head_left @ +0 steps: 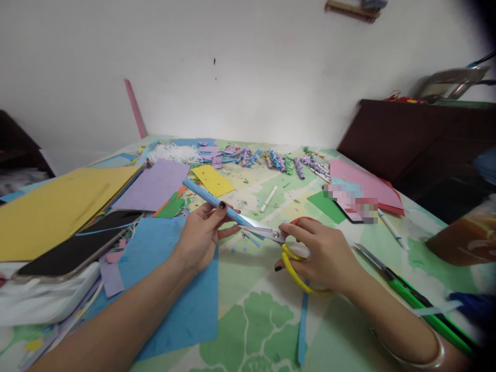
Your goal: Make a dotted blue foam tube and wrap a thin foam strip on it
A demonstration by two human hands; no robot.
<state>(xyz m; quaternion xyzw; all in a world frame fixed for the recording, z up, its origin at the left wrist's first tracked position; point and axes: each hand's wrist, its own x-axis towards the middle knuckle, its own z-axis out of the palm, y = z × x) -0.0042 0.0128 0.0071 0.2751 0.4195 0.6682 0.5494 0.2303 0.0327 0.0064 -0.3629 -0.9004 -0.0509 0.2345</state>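
My left hand (pixel 205 227) grips a rolled tube of blue paper (pixel 207 194), tilted down toward the right. Yellow-handled scissors (pixel 292 268) are in my right hand (pixel 321 253), fingers through the loops. Their blades (pixel 259 230) are parted around the lower right end of the tube, where a thin blue sliver (pixel 252 239) hangs. Under my left wrist lies a blue sheet (pixel 186 305). A narrow blue strip (pixel 303 330) shows below the scissors.
A green cutter knife (pixel 411 297) with its blade out lies right of my right hand. To the left are a phone (pixel 85 243) and yellow sheets (pixel 58 206). White string (pixel 174 153) and several curled paper pieces (pixel 275 160) line the back. A white pen (pixel 268 199) lies mid-table.
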